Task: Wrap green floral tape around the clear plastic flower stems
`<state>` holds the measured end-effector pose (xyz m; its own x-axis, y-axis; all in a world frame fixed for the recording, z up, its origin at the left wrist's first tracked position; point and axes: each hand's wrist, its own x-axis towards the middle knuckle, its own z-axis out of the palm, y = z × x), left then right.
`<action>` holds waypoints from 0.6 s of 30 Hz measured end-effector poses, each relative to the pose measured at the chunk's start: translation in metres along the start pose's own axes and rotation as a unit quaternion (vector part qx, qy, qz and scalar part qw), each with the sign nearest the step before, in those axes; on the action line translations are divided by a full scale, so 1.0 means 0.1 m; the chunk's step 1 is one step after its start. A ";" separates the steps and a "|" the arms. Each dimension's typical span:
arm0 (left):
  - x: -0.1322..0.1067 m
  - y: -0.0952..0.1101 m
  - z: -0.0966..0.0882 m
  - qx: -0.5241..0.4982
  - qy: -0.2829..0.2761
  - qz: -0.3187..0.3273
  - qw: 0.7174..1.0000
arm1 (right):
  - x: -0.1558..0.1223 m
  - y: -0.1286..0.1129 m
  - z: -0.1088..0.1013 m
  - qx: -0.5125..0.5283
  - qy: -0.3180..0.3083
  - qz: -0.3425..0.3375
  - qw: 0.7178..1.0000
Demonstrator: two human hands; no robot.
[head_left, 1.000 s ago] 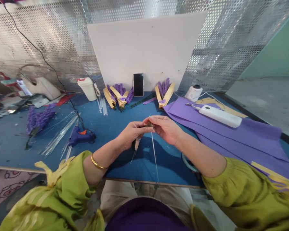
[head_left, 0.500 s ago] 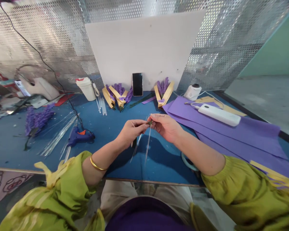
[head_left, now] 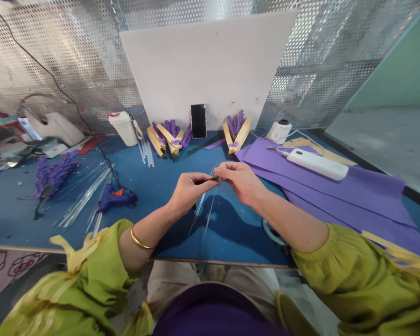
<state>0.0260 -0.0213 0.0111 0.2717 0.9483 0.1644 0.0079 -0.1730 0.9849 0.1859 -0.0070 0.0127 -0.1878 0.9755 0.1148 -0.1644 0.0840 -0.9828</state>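
the left hand (head_left: pixel 195 189) and right hand (head_left: pixel 241 181), equally near, pinch a small dark-green piece (head_left: pixel 215 178) lying left to right between fingertips.

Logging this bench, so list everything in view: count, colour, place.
Table: one, blue, centre
Board: one, white, back
Phone: one, black, before board
Wrapped flowers: about three, purple-yellow, before board
Loose flowers: one bunch, purple, left
Cup: one, white-red, back left
Glue sticks: several, whitish, beside cup
Glue gun: one, blue, left
Strands: many, silvery, left and centre
Bag: one, whitish, far left
Sheets: several, purple, right
Oblong device: one, white, on sheets
Small device: one, white, back right
Ring: one, teal, right
Small piece: one, dark green, centre
Left hand: one, green-sleeved, centre
Right hand: one, green-sleeved, centre
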 end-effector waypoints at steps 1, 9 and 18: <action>0.00 0.01 0.00 0.005 -0.001 -0.003 1.000 | 0.00 0.00 0.01 -0.001 0.001 0.000 1.000; 0.01 0.01 0.00 -0.002 -0.041 -0.019 0.999 | -0.02 0.01 0.03 -0.018 0.021 0.004 1.000; 0.03 -0.08 -0.05 -0.065 -0.058 -0.046 0.995 | 0.04 0.05 -0.06 0.040 -0.071 0.042 0.996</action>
<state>0.0217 -0.0160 0.0042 0.3854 0.9198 0.0730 -0.0852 -0.0433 0.9954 0.1904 -0.0015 0.0077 -0.3384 0.9392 0.0577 -0.2175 -0.0184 -0.9759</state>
